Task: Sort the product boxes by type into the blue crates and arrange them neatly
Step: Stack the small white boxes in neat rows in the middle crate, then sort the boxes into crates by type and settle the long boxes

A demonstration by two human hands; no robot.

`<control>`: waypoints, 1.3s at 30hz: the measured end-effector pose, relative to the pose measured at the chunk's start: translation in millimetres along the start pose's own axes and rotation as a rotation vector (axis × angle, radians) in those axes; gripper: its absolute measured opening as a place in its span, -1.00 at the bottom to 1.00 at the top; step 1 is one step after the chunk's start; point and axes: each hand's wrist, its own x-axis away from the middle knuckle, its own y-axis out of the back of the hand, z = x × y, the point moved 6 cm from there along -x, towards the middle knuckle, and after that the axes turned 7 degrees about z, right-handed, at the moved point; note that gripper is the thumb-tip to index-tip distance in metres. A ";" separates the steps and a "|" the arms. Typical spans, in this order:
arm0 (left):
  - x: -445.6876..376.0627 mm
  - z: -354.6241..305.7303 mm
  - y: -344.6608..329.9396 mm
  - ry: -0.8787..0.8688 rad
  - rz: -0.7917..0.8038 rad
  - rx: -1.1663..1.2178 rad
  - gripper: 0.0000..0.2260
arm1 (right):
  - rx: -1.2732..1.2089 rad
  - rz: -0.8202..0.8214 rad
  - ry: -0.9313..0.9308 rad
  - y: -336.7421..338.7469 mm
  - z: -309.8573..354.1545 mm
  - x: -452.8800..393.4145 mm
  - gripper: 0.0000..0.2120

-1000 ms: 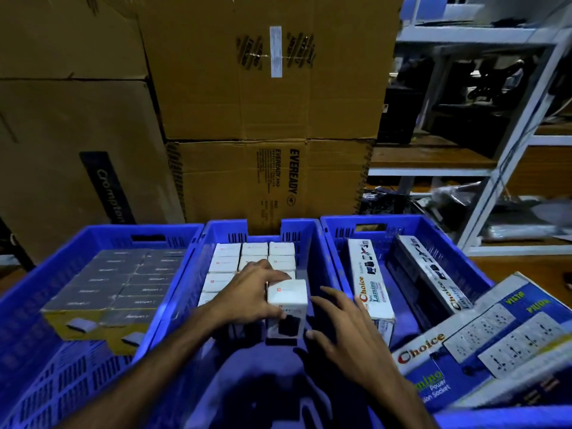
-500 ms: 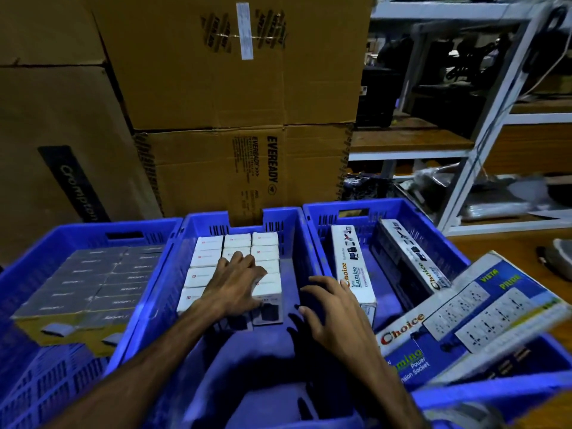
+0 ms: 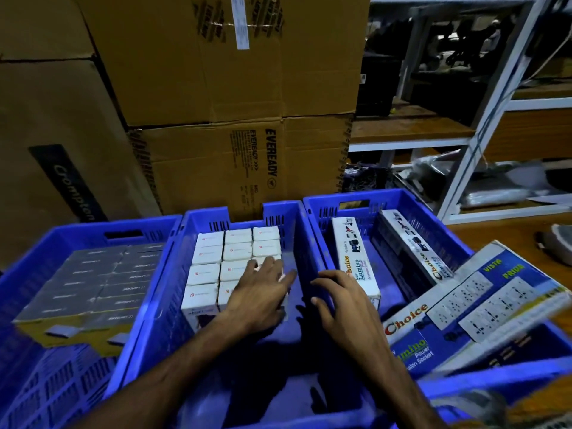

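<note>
Three blue crates stand side by side. The left crate (image 3: 145,230) holds grey boxes (image 3: 93,283) packed flat. Small white boxes (image 3: 213,258) stand in tidy rows in the middle crate (image 3: 173,274). My left hand (image 3: 263,292) lies flat on the front right white box of those rows, fingers spread and thumb along its right edge. My right hand (image 3: 346,305) hovers with nothing in it, fingers apart, over the wall between the middle and right crates. Two long Choice boxes (image 3: 353,258) and a big Choice socket box (image 3: 479,305), which leans tilted, sit in the right crate (image 3: 402,196).
Stacked brown cartons (image 3: 216,88) rise directly behind the crates. A white metal shelf rack (image 3: 483,134) with dark goods stands at the back right. Wooden surface (image 3: 495,233) shows to the right of the right crate.
My left hand has set the white box it carried down into the front row and now lies flat over it. The right hand stayed close by; the view shifted slightly left.
</note>
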 end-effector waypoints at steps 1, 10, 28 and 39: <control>-3.7 -9.0 -0.3 -0.054 0.014 -0.032 -0.34 | -0.003 -0.011 0.005 1.4 0.7 -0.6 -0.75; -26.0 -50.2 -41.6 -0.318 0.288 -0.519 -0.67 | 0.018 -0.018 -0.045 5.1 5.9 4.5 -0.75; -24.4 -11.9 93.3 0.022 -0.141 0.259 -0.77 | -0.176 -0.212 -0.046 50.0 -23.2 37.2 -0.86; -89.0 -137.9 113.1 0.191 -0.100 0.542 -0.52 | -0.276 -0.324 -0.084 137.8 -130.2 83.9 -0.93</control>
